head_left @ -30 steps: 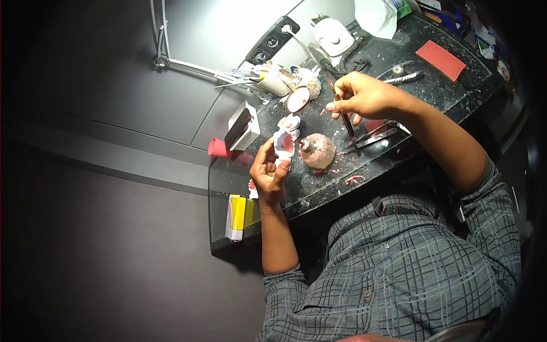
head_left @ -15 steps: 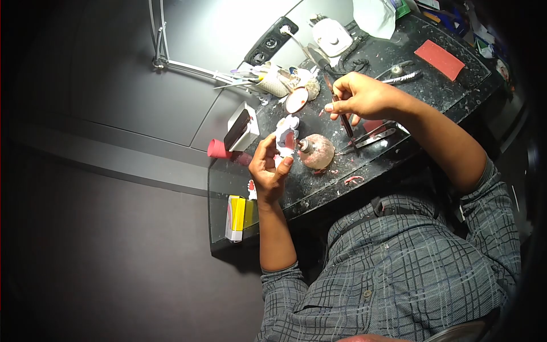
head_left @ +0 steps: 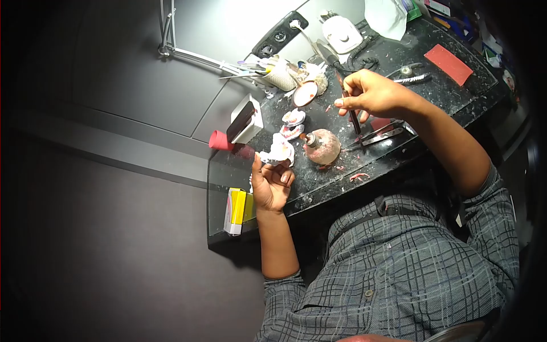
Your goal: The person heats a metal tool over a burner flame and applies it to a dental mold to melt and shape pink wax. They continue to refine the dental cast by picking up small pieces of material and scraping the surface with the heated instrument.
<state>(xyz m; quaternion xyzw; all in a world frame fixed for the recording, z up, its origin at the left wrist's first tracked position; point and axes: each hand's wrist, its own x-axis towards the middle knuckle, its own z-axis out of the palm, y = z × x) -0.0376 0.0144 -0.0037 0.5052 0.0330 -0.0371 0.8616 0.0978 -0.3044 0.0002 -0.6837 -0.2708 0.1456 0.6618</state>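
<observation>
My left hand [head_left: 272,188] is closed on a white dental cast [head_left: 279,151], held from below with the fingertips and thumb. The cast is left of a round alcohol burner [head_left: 322,149] crusted with pink wax. Behind it, another dental cast [head_left: 292,124] with pink on it rests on the bench. My right hand [head_left: 373,96] grips a slim dark wax knife [head_left: 352,118] between thumb and fingers, to the right of the burner. One end of the knife points up and away; the other reaches down near the bench top.
Pink wax sheet [head_left: 449,64] lies at the right on the black bench [head_left: 319,196]. Toward the back stand a tool holder [head_left: 281,77], a white device [head_left: 342,35] and a power strip [head_left: 280,35]. A yellow box [head_left: 236,211] and a red cup [head_left: 219,140] are at the left.
My left hand has lowered and turned the dental cast, so its pink inner side is no longer facing me. The cast behind now shows more fully. My right hand keeps the same grip.
</observation>
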